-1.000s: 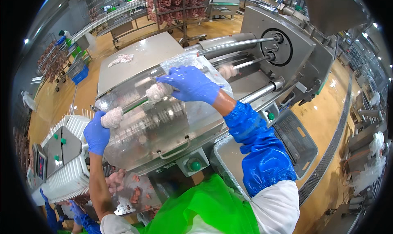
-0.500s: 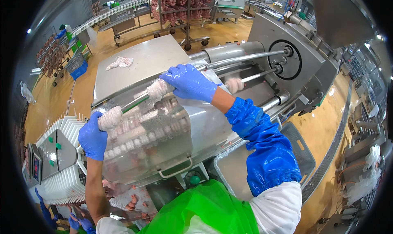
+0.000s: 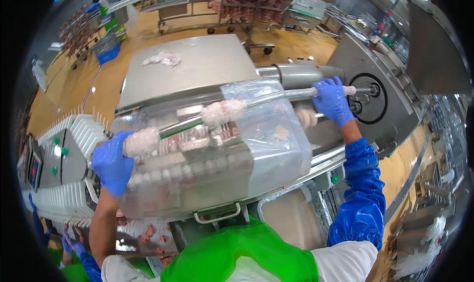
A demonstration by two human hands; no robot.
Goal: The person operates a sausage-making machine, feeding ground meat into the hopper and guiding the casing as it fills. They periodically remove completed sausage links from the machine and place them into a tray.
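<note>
Compared with the earlier frame, the right hand [image 3: 332,102], gloved in blue, has moved along the metal tube [image 3: 269,99] from beside the middle bunch [image 3: 223,112] to the tube's far right stretch, near the round plate [image 3: 374,88] ringed in black. Its grip is clamped around the tube, with pale, wrinkled material showing on both sides of the fingers. The left hand [image 3: 112,161], also in a blue glove, remains at the outer end of the left bunch [image 3: 141,142]; whether its grip is closed on that bunch cannot be told. Both bunches, whitish and gathered, sit around the tube, apart from each other, above a transparent cover [image 3: 197,183]. A plastic sheet [image 3: 276,158] hangs over the cover's right part. Behind lies a steel panel [image 3: 207,65] bearing a pale scrap [image 3: 165,59]. In front, a handle [image 3: 217,215] projects toward the green apron [image 3: 237,250].
</note>
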